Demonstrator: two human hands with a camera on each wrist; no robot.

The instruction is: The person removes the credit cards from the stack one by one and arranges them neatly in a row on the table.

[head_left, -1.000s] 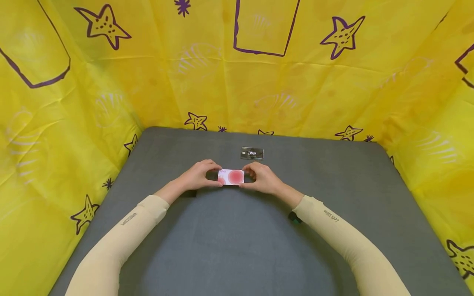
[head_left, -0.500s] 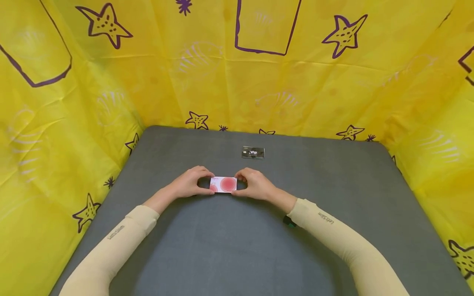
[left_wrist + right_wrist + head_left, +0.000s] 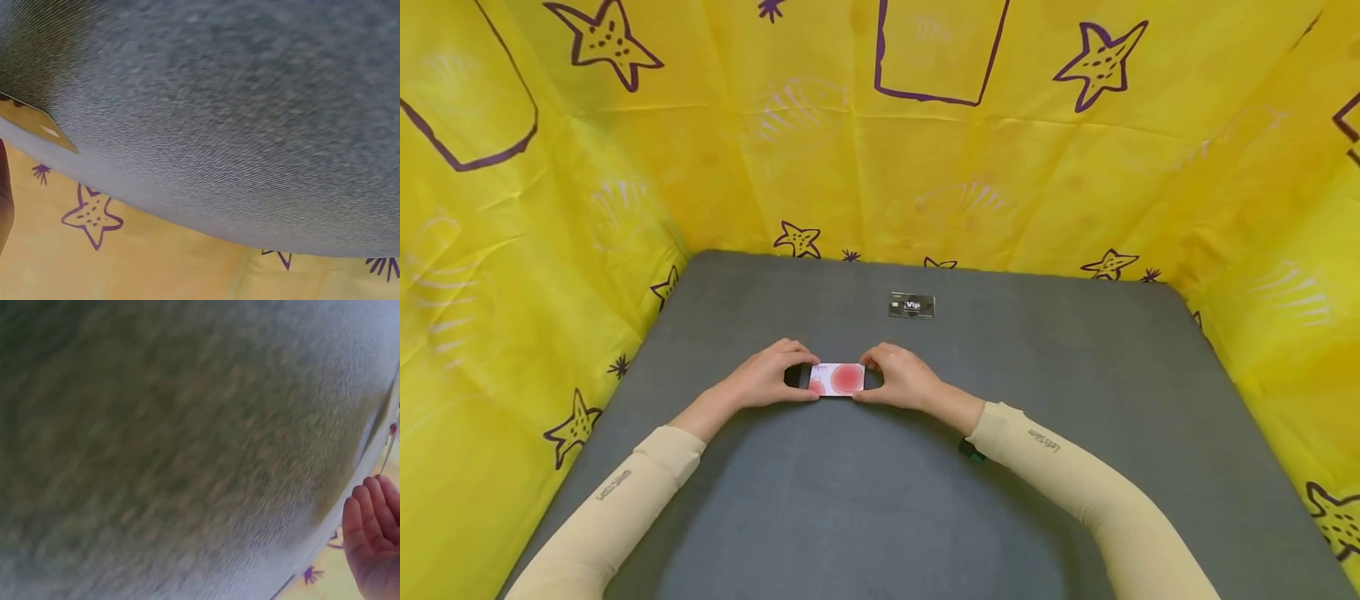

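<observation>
In the head view, a white card with red circles [image 3: 837,379] is held level by both hands over the grey table. My left hand [image 3: 767,374] pinches its left end between thumb and fingers. The right hand [image 3: 901,377] pinches the right end the same way. A dark patch shows between the left thumb and fingers, beside the white card. In the left wrist view a shiny flat card [image 3: 34,122] lies on the cloth, reflecting yellow, near a sliver of the hand [image 3: 5,203]. The right wrist view shows curled fingers [image 3: 369,519] at a thin card edge.
A black card marked "Vip" [image 3: 912,305] lies farther back on the grey-covered table [image 3: 865,517]. Yellow curtains [image 3: 820,167] with purple starfish drawings stand around the back and sides.
Both hands have moved the white card left and slightly toward the body. The dark flat thing seen earlier below the left wrist is now mostly covered by the left hand and card.
</observation>
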